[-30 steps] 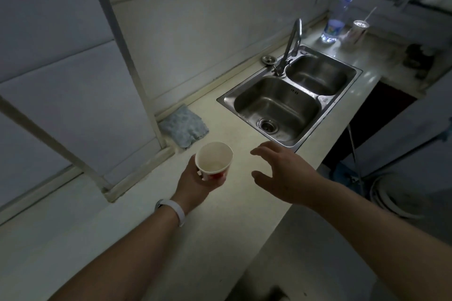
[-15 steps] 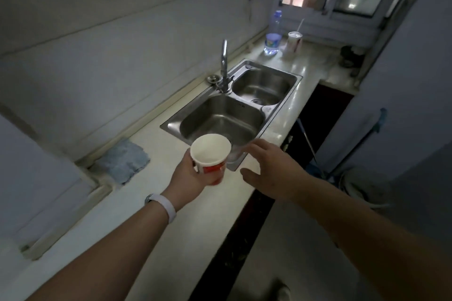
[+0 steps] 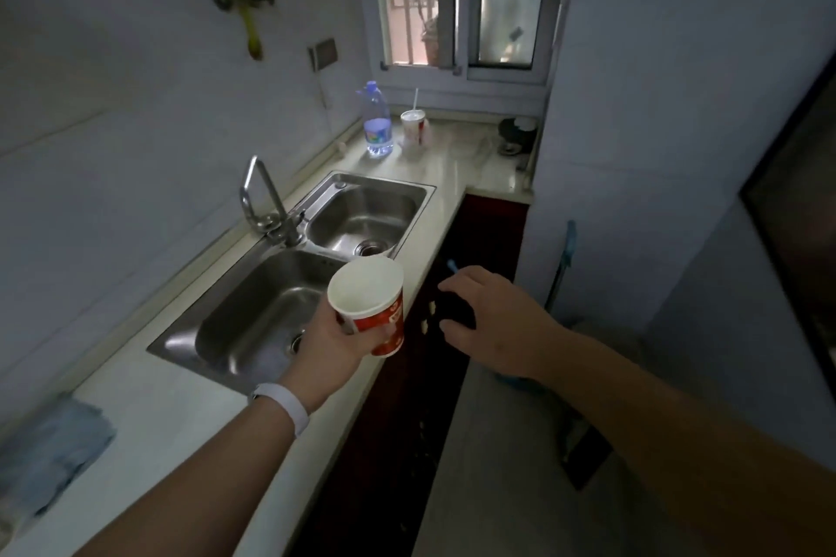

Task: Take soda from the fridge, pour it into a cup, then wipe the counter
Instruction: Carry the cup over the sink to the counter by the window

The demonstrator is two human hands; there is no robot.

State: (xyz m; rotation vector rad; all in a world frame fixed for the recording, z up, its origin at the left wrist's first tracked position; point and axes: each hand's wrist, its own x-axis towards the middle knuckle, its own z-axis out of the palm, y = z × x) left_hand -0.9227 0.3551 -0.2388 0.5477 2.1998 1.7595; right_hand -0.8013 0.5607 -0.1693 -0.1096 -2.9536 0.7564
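Fingers of the left hand wrap around a paper cup, red on the outside and white within, gripping it by the lower side so that it tips a little toward the camera, its open mouth in view. The cup hangs in the air over the front edge of the counter, just at the near right corner of the double steel sink. A white wristband circles the left wrist. The right hand floats beside the cup, apart from it, out over the floor past the counter's edge; its fingers are spread and loosely curled, holding nothing. A curved tap stands between the two basins at the wall side. Farther along the counter, under the window, a clear water bottle stands next to a lidded cup with a straw. A blue-grey cloth lies on the counter at the near left, against the wall.
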